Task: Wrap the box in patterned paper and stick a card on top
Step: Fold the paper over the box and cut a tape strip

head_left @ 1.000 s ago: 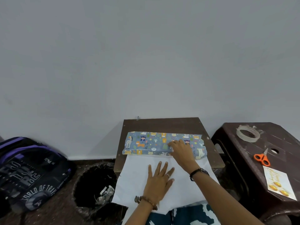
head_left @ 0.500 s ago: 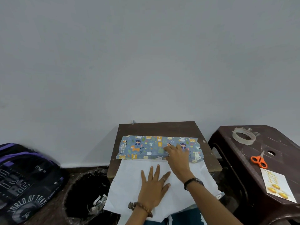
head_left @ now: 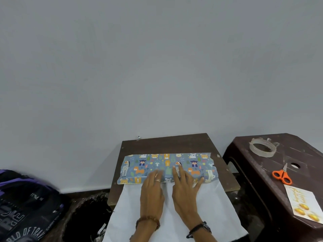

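Head view: wrapped box [head_left: 167, 167] lies flat on the brown tabletop [head_left: 166, 144], long axis 9-to-3, ends pointing left and right, patterned animal paper over it. White underside of paper [head_left: 213, 206] runs from its near edge toward 6 o'clock. Left hand [head_left: 152, 191] and right hand [head_left: 183, 189] lie side by side, fingers straight and slightly spread, tips pressing the box's near edge, palms on the white paper. At 3 o'clock, dark stool [head_left: 258, 175] carries tape roll [head_left: 263, 149], orange scissors [head_left: 282, 175], card [head_left: 305, 205]. Backpack [head_left: 26, 206] at 8 o'clock.
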Demonstrator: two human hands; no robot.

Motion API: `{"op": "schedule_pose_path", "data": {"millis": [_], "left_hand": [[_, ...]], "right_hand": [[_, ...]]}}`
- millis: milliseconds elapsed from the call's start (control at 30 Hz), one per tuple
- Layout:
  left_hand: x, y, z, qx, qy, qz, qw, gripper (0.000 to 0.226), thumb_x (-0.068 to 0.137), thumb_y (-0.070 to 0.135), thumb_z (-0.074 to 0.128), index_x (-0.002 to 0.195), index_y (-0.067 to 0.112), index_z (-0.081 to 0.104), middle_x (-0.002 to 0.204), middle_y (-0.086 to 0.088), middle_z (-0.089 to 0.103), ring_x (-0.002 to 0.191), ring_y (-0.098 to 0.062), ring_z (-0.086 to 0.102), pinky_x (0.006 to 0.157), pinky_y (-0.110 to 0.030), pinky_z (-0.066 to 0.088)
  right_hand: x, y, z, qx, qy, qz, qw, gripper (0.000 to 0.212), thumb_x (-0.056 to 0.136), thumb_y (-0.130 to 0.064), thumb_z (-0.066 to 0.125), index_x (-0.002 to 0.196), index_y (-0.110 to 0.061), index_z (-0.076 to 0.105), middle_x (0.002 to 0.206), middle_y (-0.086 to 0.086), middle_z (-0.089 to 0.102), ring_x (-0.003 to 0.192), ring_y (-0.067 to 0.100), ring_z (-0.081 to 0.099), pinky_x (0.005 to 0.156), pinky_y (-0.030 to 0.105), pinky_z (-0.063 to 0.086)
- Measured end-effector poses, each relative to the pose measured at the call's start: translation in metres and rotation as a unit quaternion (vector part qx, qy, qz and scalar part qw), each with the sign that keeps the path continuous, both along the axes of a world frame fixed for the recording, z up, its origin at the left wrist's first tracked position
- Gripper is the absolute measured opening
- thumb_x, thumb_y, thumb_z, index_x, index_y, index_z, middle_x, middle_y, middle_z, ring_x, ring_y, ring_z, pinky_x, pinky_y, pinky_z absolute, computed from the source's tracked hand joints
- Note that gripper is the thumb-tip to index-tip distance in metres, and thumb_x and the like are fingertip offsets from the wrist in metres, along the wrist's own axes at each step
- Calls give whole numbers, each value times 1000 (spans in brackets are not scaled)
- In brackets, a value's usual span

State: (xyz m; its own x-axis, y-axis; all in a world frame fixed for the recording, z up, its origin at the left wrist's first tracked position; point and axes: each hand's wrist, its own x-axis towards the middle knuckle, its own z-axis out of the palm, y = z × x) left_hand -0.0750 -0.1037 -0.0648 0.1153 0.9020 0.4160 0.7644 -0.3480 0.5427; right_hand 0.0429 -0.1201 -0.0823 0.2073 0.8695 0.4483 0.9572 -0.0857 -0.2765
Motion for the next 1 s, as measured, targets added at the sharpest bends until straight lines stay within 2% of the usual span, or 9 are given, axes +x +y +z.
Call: {"op": "schedule_pose_path", "data": {"millis": [100, 200, 333, 500, 600, 700, 800, 900, 1000], "left_hand": [[-3, 22, -19, 56, 146, -21, 987, 49, 99, 31, 28, 146, 35, 17, 147, -4, 37, 144, -20, 8, 113, -38, 7], [-1, 25, -28, 23, 155, -30, 987, 58, 97, 36, 26, 148, 37, -2, 138, -5, 50, 142, -25, 14, 112, -38, 3], [0, 25, -32, 35, 174, 1, 984, 48, 99, 42, 1, 147, 37, -1, 129, -8, 58, 131, -27, 29, 112, -37, 4], [1, 23, -33, 45, 176, -17, 983, 61, 94, 37, 29, 148, 36, 0, 131, -9, 57, 126, -27, 33, 112, -38, 5], [0, 23, -30, 57, 176, -23, 982, 63, 96, 41, 33, 148, 34, -2, 130, -9, 58, 126, -30, 37, 112, -39, 4], [4, 27, -30, 20, 172, -33, 984, 114, 67, 31, 80, 149, 33, 1, 128, -10, 59, 118, -36, 55, 112, -39, 4], [6, 24, -24, 30, 175, -14, 984, 122, 50, 17, 89, 147, 34, 17, 126, -11, 61, 112, -36, 59, 112, -38, 3], [6, 22, -23, 54, 193, -10, 980, 102, 48, 14, 91, 134, 28, 37, 123, -11, 62, 110, -36, 60, 115, -35, -4], [4, 23, -26, 51, 192, -21, 980, 119, 52, 14, 88, 147, 32, 18, 126, -11, 60, 115, -36, 57, 115, -37, -1]], "right_hand": [[4, 2, -4, 74, 45, 23, 996, 61, 69, 1, 53, 126, -19, 47, 131, 11, 57, 115, 22, 43, 105, 65, 18], [21, -1, 3, 150, 256, -84, 951, 55, 79, -2, 59, 131, -13, 47, 143, 18, 40, 126, 29, 37, 107, 44, 26], [36, -6, 14, 165, 498, -206, 826, 67, 86, -8, 64, 143, -8, 30, 144, 17, 36, 135, 28, 24, 109, 45, 22], [27, -10, 22, 232, 456, -170, 842, 64, 76, -4, 74, 131, -12, 41, 126, 3, 47, 119, 22, 37, 101, 51, 37], [22, -12, 26, 230, 475, -91, 845, 65, 79, 4, 68, 131, -22, 38, 125, -18, 41, 120, -1, 40, 99, 27, 40], [19, -13, 25, 215, 465, -50, 857, 66, 80, 11, 64, 132, -18, 34, 132, -24, 32, 118, -24, 31, 93, 2, 34], [22, -13, 28, 216, 503, -79, 833, 73, 83, 17, 54, 141, -16, 26, 134, -33, 30, 122, -4, 40, 87, 9, 42], [28, -15, 28, 218, 548, -118, 798, 83, 84, 17, 48, 145, -28, 16, 131, -3, 47, 113, 14, 51, 75, 18, 49], [32, -15, 22, 223, 566, -163, 777, 84, 85, 8, 57, 143, -36, 15, 136, 12, 48, 121, 28, 49, 86, 37, 50]]}}
